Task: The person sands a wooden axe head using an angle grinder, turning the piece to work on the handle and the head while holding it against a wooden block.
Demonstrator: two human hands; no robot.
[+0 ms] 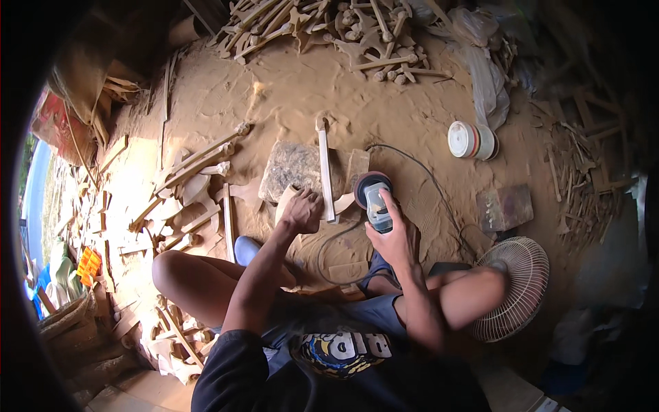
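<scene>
Floor: pale brown, sandy-looking ground (288, 96), dusty and uneven, with a pile of wood pieces (302, 31) at the far side and more loose sticks (199, 165) to the left.
Work block: a mottled grey block (288, 165) lies flat in front of the seated person.
Slim bar: a straight pale bar (325, 165) with a knobbed far end lies across the right part of the block, just beside the left hand.
Left hand: closed, knuckles up, over a pale curved piece (285, 199) at the near edge of the block; the fingertips are hidden.
Curved piece: probably light, stiff and dry, perhaps slippery with dust; best held by its near end, fingers well apart from the disc.
Right hand: wrapped (394, 232) around the body of a grey power sander (377, 200), right of the block.
Sander: likely the heaviest thing held, rigid and apt to pull sideways; the body is the place to grip, away from the round dark disc (361, 187). Whether it is spinning cannot be told.
Around: a black cord (439, 180) curves over the floor; a white bucket (463, 141) lies farther right, and a round fan (515, 295) is beside the right knee.
</scene>
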